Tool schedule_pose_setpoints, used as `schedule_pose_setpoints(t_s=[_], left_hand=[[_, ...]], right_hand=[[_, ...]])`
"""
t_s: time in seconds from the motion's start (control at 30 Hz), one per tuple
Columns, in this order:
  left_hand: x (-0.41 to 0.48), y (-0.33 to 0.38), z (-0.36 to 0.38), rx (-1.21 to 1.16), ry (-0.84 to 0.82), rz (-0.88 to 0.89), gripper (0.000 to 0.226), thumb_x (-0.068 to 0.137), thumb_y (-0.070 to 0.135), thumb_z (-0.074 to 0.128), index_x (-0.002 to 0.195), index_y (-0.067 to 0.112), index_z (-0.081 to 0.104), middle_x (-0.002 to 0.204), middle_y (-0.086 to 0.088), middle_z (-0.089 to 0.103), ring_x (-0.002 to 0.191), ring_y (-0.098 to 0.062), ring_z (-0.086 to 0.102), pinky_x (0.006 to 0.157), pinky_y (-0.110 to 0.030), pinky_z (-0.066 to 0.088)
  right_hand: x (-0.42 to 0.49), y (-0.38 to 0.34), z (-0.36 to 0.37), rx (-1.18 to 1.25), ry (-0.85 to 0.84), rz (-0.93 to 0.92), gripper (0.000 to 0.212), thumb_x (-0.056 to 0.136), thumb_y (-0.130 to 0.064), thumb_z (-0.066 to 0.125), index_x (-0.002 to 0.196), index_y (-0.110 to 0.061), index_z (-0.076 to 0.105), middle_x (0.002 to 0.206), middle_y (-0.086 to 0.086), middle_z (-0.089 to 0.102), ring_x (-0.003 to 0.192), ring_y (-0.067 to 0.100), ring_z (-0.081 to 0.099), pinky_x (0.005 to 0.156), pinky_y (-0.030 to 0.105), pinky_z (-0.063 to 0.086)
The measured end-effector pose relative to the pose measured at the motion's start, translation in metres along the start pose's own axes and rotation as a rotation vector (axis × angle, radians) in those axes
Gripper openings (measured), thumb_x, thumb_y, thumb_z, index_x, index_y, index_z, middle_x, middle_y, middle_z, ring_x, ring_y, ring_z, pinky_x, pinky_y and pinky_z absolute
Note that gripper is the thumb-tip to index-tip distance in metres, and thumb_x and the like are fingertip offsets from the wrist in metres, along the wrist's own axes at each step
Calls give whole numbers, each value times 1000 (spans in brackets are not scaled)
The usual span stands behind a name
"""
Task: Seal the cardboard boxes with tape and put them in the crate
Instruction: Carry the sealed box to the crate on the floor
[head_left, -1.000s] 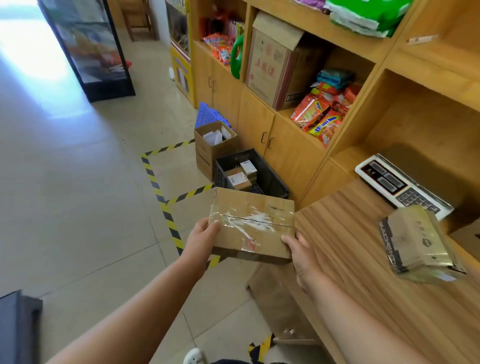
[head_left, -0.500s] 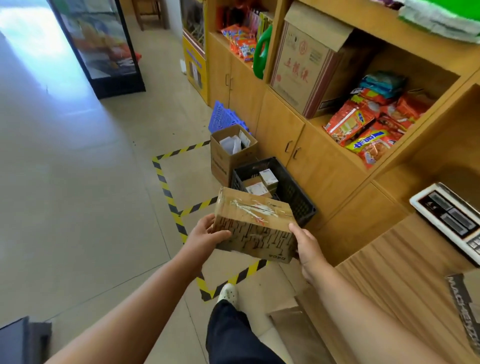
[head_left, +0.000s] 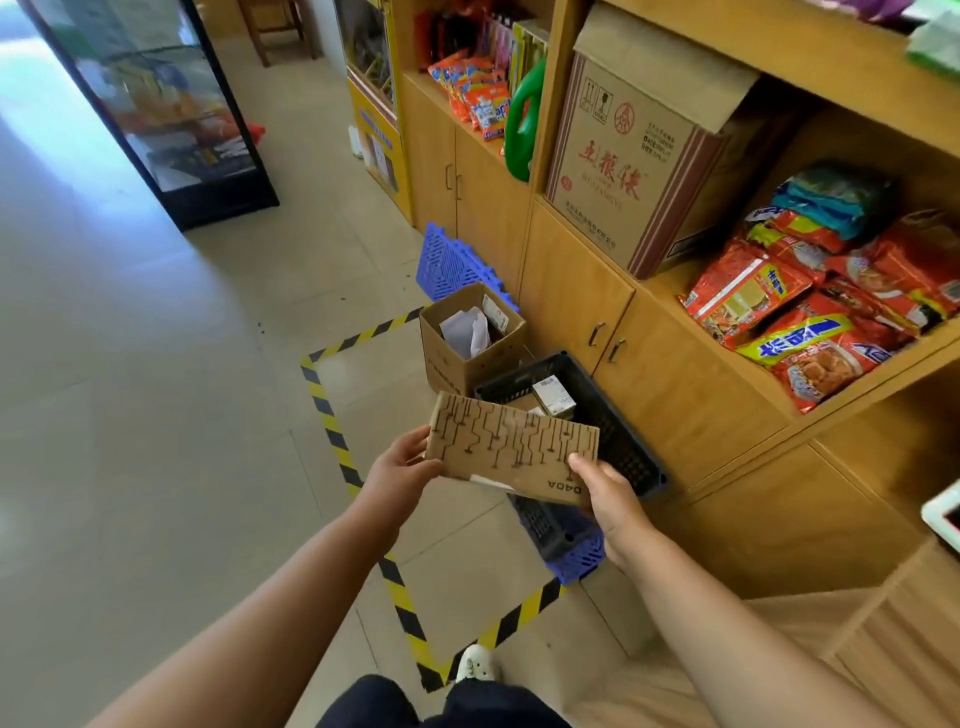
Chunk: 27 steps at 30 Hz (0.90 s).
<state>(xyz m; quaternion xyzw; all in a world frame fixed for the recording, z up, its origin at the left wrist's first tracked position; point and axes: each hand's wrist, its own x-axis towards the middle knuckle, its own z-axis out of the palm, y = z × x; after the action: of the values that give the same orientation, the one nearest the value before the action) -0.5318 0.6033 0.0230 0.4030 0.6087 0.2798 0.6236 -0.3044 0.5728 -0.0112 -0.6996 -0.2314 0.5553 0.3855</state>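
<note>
My forearms are bare from the lower frame edge to the wrists. My left hand (head_left: 400, 467) and right hand (head_left: 608, 493) are bare as well. I wear dark navy trousers (head_left: 363, 701) of plain cloth, only the upper part in view. One shoe (head_left: 475, 665) shows: white, rounded toe, small round holes across the top, clog type.

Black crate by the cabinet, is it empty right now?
No, the black crate has a small labelled box lying inside it.

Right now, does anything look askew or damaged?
The cardboard box, held by left hand and right hand near the black crate, is tilted, its lettering upside down; a pale strip juts from its lower edge.
</note>
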Motion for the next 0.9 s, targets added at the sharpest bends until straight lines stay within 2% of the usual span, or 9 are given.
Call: schedule_pose_setpoints(t_s=[0.13, 0.23, 0.3, 0.37, 0.43, 0.57, 0.7, 0.83, 0.9], left_hand=[[43, 18, -3, 13, -25, -19, 42, 91, 6, 56, 128, 26, 51, 118, 2, 63, 114, -17, 55, 102, -36, 40], [79, 29, -4, 47, -43, -35, 32, 91, 9, 57, 110, 35, 55, 107, 6, 66, 106, -14, 58, 100, -36, 43], [104, 38, -5, 56, -78, -44, 31, 91, 9, 57, 104, 37, 54, 105, 6, 66, 106, -15, 58, 98, -35, 44], [130, 49, -7, 88, -129, -54, 30, 92, 10, 57, 107, 36, 54, 108, 7, 65, 106, -14, 56, 96, -33, 41], [161, 59, -11, 132, -184, -68, 29, 91, 11, 59, 105, 36, 54, 108, 6, 65, 105, -13, 56, 95, -33, 42], [224, 82, -18, 258, -279, -104, 33, 84, 8, 65, 105, 32, 56, 106, 3, 68, 107, -19, 60, 98, -44, 48], [278, 100, -13, 380, -369, -140, 33, 84, 9, 58, 112, 27, 57, 105, 4, 66, 107, -18, 56, 101, -46, 44], [318, 104, 9, 483, -438, -144, 21, 93, 16, 52, 113, 22, 55, 104, 5, 60, 109, -18, 51, 98, -37, 40], [330, 100, 26, 516, -448, -165, 19, 94, 26, 54, 113, 20, 53, 99, 3, 61, 104, -18, 55, 98, -39, 41]], right_hand=[[32, -20, 7, -26, 29, 10, 25, 96, -30, 52, 119, -20, 57, 103, -2, 62, 99, 16, 55, 85, 32, 40], [54, -30, 12, -20, 67, 28, 25, 96, -25, 52, 120, -19, 58, 108, -2, 62, 107, 19, 53, 92, 34, 40], [67, -38, 16, -10, 100, 33, 22, 97, -22, 52, 118, -20, 58, 108, -3, 62, 106, 17, 53, 90, 33, 40], [82, -46, 20, 1, 136, 54, 22, 97, -21, 52, 118, -20, 57, 105, -4, 62, 104, 16, 53, 90, 32, 42], [97, -54, 26, 21, 179, 87, 25, 97, -26, 52, 120, -18, 57, 105, -2, 63, 105, 18, 55, 92, 35, 45], [124, -69, 42, 105, 274, 162, 22, 99, -40, 45, 107, -23, 57, 102, 2, 64, 97, 16, 57, 75, 31, 47], [149, -74, 56, 188, 399, 244, 35, 98, -47, 41, 115, -20, 54, 104, 0, 64, 101, 19, 58, 97, 44, 47], [168, -61, 59, 227, 520, 382, 55, 88, -66, 40, 117, -21, 57, 113, 5, 63, 102, 24, 59, 94, 47, 49], [173, -53, 56, 248, 575, 456, 55, 89, -65, 40, 116, -20, 56, 112, 6, 61, 101, 25, 59, 93, 46, 48]])
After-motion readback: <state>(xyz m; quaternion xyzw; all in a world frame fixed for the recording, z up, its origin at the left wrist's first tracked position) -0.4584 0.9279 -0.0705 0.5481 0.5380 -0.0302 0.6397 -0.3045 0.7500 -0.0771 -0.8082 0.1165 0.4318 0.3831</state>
